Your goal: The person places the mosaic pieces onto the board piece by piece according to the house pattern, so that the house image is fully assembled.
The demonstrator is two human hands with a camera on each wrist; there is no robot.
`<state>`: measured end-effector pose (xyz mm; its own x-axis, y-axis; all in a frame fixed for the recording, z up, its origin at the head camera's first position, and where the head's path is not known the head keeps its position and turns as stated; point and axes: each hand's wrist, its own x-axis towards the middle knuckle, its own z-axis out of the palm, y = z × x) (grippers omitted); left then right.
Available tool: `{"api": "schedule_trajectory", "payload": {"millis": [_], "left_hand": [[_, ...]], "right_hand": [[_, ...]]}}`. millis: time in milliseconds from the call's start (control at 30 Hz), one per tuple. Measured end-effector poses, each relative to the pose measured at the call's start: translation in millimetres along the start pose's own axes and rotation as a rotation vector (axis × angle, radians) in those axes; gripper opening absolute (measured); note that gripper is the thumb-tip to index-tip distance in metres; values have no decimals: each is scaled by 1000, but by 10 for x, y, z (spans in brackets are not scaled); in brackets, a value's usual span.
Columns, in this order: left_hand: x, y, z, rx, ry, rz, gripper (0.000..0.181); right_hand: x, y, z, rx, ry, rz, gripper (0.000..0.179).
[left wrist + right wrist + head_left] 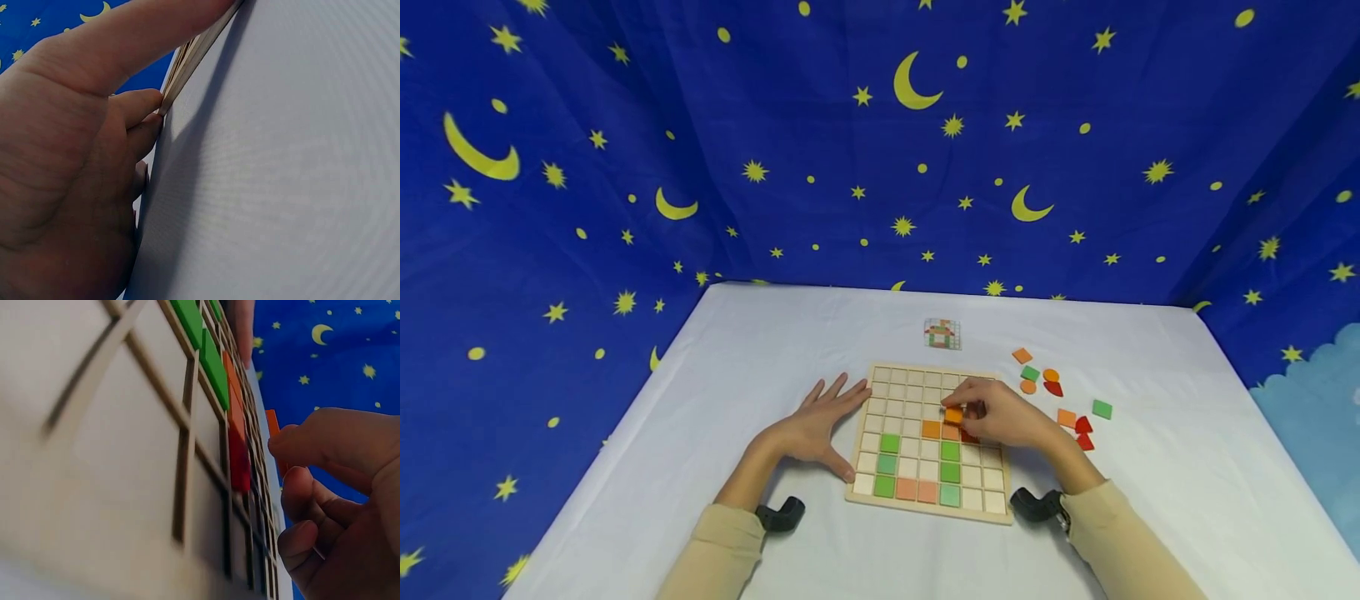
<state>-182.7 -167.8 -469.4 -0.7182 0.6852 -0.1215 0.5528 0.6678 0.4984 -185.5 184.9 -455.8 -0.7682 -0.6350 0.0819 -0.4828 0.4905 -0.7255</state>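
My right hand (1003, 414) pinches an orange square tile (953, 415) above the middle of a wooden grid board (928, 509). In the right wrist view this tile (272, 423) stands out from the fingertips, apart from the board. Fingers spread, my left hand (808, 429) rests at the board's left edge, its thumb and fingers touching the frame. Several tiles lie in the board's cells: green tiles (950, 451), pink tiles (906, 489), an orange tile (931, 429) and, partly hidden under the right hand, a red tile (239, 461).
A small pattern card (942, 333) lies behind the board on the white tabletop (790, 342). To the right are scattered loose pieces: green squares (1102, 409), orange squares (1022, 356), orange rounds (1051, 376) and red quarter-round pieces (1053, 389). A starry blue cloth (820, 125) hangs around the table.
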Motion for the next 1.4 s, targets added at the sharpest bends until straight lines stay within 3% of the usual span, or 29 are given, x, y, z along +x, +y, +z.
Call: {"api": "schedule_trajectory", "payload": {"millis": [233, 900, 1400], "left_hand": [[-5, -8, -9, 3, 1, 4, 131], [-16, 9, -9, 13, -1, -16, 131], [6, -8, -10, 16, -15, -17, 131]], "right_hand": [[182, -43, 82, -8, -29, -47, 35], [422, -197, 338, -50, -96, -88, 35], [426, -272, 383, -85, -104, -86, 35]]}}
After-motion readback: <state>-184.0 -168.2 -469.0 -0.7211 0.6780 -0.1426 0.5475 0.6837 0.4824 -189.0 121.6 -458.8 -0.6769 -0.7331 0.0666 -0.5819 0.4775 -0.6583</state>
